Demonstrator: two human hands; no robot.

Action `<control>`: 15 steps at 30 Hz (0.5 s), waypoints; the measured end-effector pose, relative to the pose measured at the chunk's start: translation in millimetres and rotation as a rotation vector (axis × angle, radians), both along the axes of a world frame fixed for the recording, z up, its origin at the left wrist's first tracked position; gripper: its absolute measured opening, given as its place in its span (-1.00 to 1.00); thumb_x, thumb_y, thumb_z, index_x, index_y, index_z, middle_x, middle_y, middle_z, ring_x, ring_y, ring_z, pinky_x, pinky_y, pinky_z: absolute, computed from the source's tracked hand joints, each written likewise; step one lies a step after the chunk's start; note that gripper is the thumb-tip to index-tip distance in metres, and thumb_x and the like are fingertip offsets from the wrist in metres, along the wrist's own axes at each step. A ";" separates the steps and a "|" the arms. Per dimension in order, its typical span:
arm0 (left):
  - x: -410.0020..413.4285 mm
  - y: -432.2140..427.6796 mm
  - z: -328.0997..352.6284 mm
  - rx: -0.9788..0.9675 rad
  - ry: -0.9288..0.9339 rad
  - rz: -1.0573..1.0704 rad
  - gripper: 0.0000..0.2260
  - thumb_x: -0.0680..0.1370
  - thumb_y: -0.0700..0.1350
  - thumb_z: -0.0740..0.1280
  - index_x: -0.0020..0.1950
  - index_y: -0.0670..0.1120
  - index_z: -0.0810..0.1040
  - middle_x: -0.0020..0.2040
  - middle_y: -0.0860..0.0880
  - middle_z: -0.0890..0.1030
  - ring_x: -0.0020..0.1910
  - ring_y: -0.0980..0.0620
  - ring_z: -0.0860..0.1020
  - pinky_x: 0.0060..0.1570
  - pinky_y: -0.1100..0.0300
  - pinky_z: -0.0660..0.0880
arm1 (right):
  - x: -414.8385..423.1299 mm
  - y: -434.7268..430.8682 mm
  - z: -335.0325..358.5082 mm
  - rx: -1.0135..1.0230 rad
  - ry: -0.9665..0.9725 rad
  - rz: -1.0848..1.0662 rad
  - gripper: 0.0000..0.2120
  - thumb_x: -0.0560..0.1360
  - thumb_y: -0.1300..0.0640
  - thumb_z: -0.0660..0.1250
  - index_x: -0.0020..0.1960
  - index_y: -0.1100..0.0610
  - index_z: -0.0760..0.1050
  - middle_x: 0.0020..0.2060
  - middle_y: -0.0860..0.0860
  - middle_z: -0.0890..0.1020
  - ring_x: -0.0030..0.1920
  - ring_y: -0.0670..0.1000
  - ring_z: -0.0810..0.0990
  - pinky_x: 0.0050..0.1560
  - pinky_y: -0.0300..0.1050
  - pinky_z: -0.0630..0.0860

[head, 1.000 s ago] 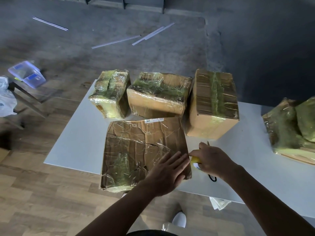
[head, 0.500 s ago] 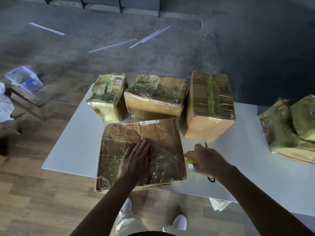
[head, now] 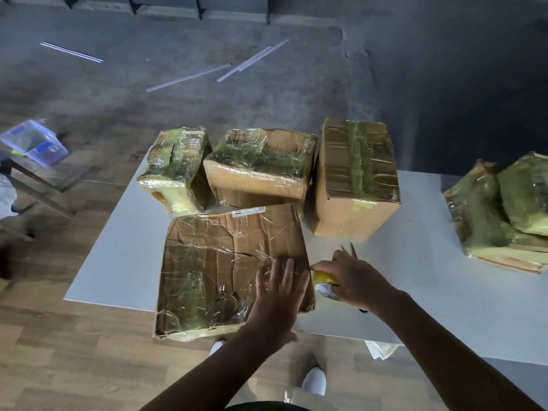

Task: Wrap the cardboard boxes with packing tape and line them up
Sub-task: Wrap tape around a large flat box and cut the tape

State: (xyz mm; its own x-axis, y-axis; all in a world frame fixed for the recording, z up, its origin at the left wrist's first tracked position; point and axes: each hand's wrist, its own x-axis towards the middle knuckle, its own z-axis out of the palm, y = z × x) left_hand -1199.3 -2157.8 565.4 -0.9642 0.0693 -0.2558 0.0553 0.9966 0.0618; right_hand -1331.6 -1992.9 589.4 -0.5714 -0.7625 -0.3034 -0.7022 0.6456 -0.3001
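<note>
A flat, wide cardboard box covered in shiny tape lies at the near edge of the white table. My left hand lies flat on its near right corner, fingers straight. Just right of the box, my right hand grips a yellow roll of packing tape held against the box's right edge. Scissor tips poke out beyond that hand. Three taped boxes stand in a row behind: a small one, a middle one and a tall one.
More wrapped boxes sit piled at the table's right end. A clear plastic container rests on a stand to the left. Thin white strips lie on the grey floor beyond. Wooden floor and my white shoes are below the table edge.
My left hand slid across the flat box's top, from its right side to the middle, then back to the near right corner. My right hand stayed with the tape roll at the box's right edge.
</note>
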 end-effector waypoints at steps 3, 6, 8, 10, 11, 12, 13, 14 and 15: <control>2.3 4.2 0.5 -0.043 0.039 0.008 -0.16 0.30 -0.12 0.57 0.51 -0.09 0.27 0.44 -0.32 0.32 0.41 -0.40 0.25 0.18 -0.38 0.37 | 4.0 5.8 -8.0 -0.068 -0.030 -0.049 -0.48 0.48 -0.02 0.38 0.40 -0.14 0.32 0.09 0.00 0.45 0.07 -0.01 0.50 -0.06 -0.20 0.55; 3.0 0.6 0.8 -0.044 0.037 -0.027 -0.14 0.17 -0.14 0.64 0.44 -0.12 0.40 0.37 -0.29 0.44 0.31 -0.37 0.42 0.09 -0.33 0.47 | 5.0 7.3 -8.5 -0.145 -0.063 -0.081 -0.46 0.48 0.07 0.38 0.41 -0.17 0.32 0.00 -0.07 0.39 0.04 0.00 0.50 -0.09 -0.16 0.55; 4.0 -3.4 5.3 -0.003 0.122 -0.016 -0.10 0.13 -0.20 0.63 0.44 -0.14 0.38 0.37 -0.28 0.44 0.31 -0.38 0.41 0.08 -0.34 0.47 | 3.4 7.4 -4.4 -0.211 -0.078 -0.092 -0.46 0.48 0.12 0.36 0.41 -0.18 0.34 -0.03 -0.09 0.35 0.01 -0.01 0.47 -0.09 -0.20 0.45; 4.8 -8.9 18.7 0.090 0.184 0.003 -0.01 0.13 -0.27 0.60 0.50 -0.15 0.24 0.44 -0.28 0.34 0.39 -0.38 0.30 0.13 -0.35 0.43 | 1.2 4.7 8.4 -0.299 -0.088 -0.096 -0.45 0.47 0.15 0.33 0.40 -0.19 0.34 -0.02 -0.09 0.35 0.02 -0.04 0.42 -0.05 -0.20 0.41; 5.3 -12.4 27.6 0.137 0.219 0.012 0.03 0.18 -0.31 0.56 0.55 -0.13 0.11 0.49 -0.26 0.23 0.44 -0.37 0.18 0.19 -0.36 0.38 | -0.2 2.1 18.4 -0.363 -0.089 -0.103 -0.43 0.46 0.16 0.32 0.40 -0.19 0.33 0.00 -0.10 0.35 0.02 -0.05 0.41 -0.06 -0.23 0.42; 6.1 -16.7 36.3 0.189 0.265 0.027 0.05 0.24 -0.34 0.52 0.56 -0.09 -0.04 0.53 -0.23 0.11 0.47 -0.35 0.07 0.27 -0.36 0.31 | -2.3 -1.2 30.3 -0.437 -0.075 -0.111 -0.43 0.44 0.15 0.32 0.40 -0.19 0.32 0.03 -0.10 0.36 0.02 -0.07 0.41 -0.07 -0.30 0.41; 6.5 -21.8 45.4 0.253 0.316 0.042 0.04 0.30 -0.37 0.47 0.56 -0.04 -0.14 0.55 -0.18 0.01 0.50 -0.31 -0.02 0.33 -0.34 0.23 | -5.3 -4.7 43.4 -0.511 -0.040 -0.119 -0.42 0.44 0.15 0.33 0.40 -0.18 0.32 0.06 -0.09 0.38 0.03 -0.10 0.41 -0.07 -0.38 0.38; 6.7 -27.0 55.6 0.336 0.373 0.052 -0.01 0.38 -0.39 0.41 0.56 -0.01 -0.17 0.57 -0.15 -0.03 0.52 -0.29 -0.08 0.39 -0.31 0.16 | -8.3 -8.2 57.0 -0.579 0.007 -0.126 -0.41 0.44 0.13 0.34 0.41 -0.18 0.31 0.10 -0.08 0.41 0.06 -0.14 0.41 -0.06 -0.43 0.36; 6.2 -32.0 66.4 0.431 0.425 0.056 -0.10 0.45 -0.37 0.36 0.57 -0.01 -0.15 0.58 -0.14 -0.03 0.53 -0.26 -0.09 0.43 -0.26 0.11 | -11.0 -11.6 70.1 -0.646 0.051 -0.129 -0.42 0.45 0.11 0.33 0.42 -0.19 0.28 0.15 -0.09 0.42 0.10 -0.20 0.40 -0.05 -0.47 0.36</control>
State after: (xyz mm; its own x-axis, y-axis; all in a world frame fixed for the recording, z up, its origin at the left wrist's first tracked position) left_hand -1193.1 -2189.9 631.8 -0.9809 0.0269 0.1926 0.1117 0.8888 0.4444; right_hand -1342.6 -2004.5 659.5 -0.6716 -0.7068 0.2224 -0.6552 0.4263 -0.6237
